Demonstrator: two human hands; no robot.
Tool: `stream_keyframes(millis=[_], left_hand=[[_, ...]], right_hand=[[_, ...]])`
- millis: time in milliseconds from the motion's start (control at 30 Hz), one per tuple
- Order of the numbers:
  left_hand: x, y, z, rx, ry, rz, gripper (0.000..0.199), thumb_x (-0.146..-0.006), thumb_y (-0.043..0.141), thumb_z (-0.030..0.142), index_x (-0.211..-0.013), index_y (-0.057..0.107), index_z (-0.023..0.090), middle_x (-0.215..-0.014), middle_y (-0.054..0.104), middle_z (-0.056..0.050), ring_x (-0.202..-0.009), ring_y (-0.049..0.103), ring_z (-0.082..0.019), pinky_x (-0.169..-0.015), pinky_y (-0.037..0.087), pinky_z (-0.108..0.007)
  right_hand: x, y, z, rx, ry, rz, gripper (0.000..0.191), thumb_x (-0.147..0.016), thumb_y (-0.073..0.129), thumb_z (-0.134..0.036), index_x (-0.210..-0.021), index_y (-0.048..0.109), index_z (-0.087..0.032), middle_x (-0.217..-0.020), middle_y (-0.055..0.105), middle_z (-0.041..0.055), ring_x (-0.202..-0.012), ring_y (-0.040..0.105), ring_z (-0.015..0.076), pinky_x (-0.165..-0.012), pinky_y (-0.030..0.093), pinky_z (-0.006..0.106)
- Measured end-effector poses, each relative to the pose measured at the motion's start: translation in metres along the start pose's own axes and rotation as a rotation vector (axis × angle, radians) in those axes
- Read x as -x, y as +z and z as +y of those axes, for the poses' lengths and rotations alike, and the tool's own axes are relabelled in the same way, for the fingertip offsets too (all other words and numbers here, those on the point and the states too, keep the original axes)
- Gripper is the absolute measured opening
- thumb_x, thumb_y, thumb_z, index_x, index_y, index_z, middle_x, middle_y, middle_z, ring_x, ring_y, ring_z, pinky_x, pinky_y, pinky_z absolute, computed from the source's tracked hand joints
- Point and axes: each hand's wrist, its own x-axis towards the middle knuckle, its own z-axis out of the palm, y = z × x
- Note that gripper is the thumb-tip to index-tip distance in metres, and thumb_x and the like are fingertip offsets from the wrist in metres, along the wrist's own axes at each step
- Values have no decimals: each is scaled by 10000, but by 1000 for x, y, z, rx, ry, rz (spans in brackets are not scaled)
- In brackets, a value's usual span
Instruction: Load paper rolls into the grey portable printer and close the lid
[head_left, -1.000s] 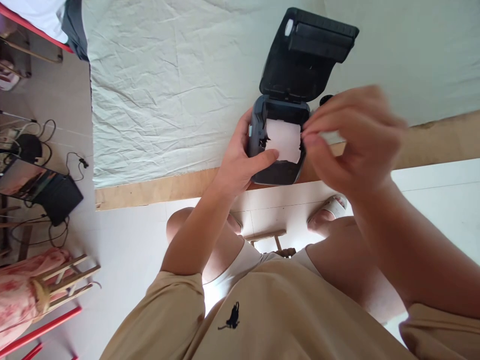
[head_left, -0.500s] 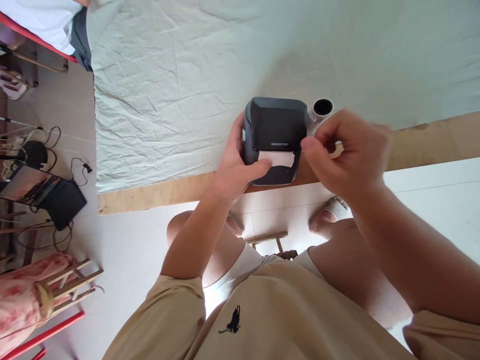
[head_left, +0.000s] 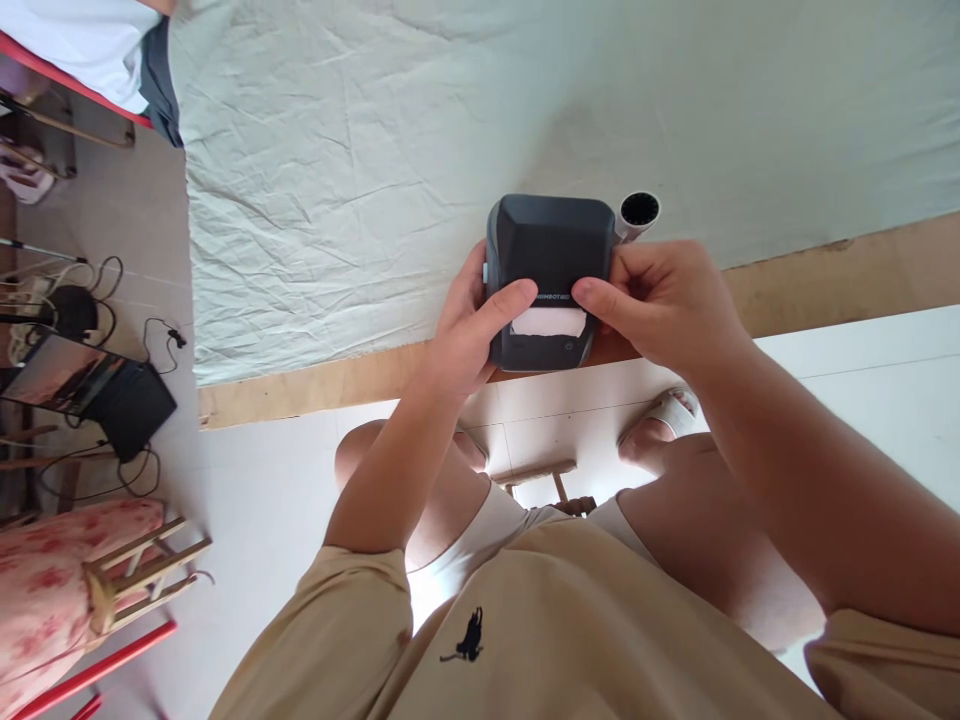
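Between both hands is a dark grey label printer (head_left: 555,240) with light lettering on its lid, at the front edge of the table. A white strip of label paper (head_left: 549,322) shows at the slot below the lettering. My left hand (head_left: 469,330) wraps round the printer's left side, its thumb lying on the lid just left of the lettering. At the right side my right hand (head_left: 667,300) grips the printer, thumb on the lid's lower right and fingers curled at the edge, partly hidden. A white cylinder with a dark round end (head_left: 628,232) stands beyond my right hand.
A creased pale green cloth (head_left: 337,180) covers the table, with a bare wooden edge (head_left: 315,388) along the front. On the floor at left are an open laptop (head_left: 90,385), cables and a wooden stool (head_left: 142,570). Part of another person (head_left: 90,45) shows at top left.
My right hand has moved left and closed on the printer's right side. My left thumb has shifted up from the paper strip onto the lid. The paper strip looks shorter.
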Motion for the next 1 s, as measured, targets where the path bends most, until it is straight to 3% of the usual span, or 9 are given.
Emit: stream_keyframes(millis=[133,233,333,533,700,867,1000], left_hand=[[1,-1,-1,7,3,9,579,-875,987,648,-1274,747,304,-1163,861,-44,-1508,775,-434,-1059,763,-507],[0,1,0,15,36,-3,543,-954,886,701,-1315,763,314,-1265,858,-47,-1686,634,-410,-1250,694,-522],[-2,6,1,40,48,34,500,-1045,730,752,-1227,787,289,-1342,857,-52,-1759,550,-382,-1328,644,-509],[-7,12,-1,132,-48,261,501,-1183,527,641,-1078,804,237,-1120,889,-58,-1668,664,-342,-1303,665,-496],[-6,12,1,165,-37,325,405,-1200,535,405,-941,791,226,-933,862,-24,-1469,815,-286,-1256,698,-441],[-5,15,5,166,-51,345,413,-1202,525,349,-897,778,234,-873,842,4,-1389,852,-242,-1243,701,-399],[-5,15,4,178,-91,305,431,-1208,526,470,-995,815,233,-931,872,-30,-1448,828,-282,-1209,718,-430]], right_hand=[[0,1,-6,25,22,27,606,-979,858,-299,-626,369,-238,-584,415,-36,-562,343,93,-513,240,297],[0,2,0,49,7,26,598,-1006,853,-388,-652,394,-240,-604,455,-27,-573,387,105,-531,267,303],[0,2,6,87,-17,36,577,-1030,819,-504,-688,434,-246,-631,514,-13,-591,443,124,-541,291,311],[0,3,7,98,-77,25,547,-1014,794,-482,-722,390,-258,-589,420,-44,-535,338,103,-526,253,311],[2,2,8,51,-90,2,539,-898,873,-360,-741,368,-258,-610,365,-69,-540,297,82,-506,247,289],[6,1,9,-26,-112,24,612,-843,960,-421,-753,378,-256,-640,490,-61,-552,379,80,-486,278,276],[6,5,-2,-140,-197,142,545,-935,934,-498,-829,448,-276,-620,524,-83,-513,546,108,-455,407,269]])
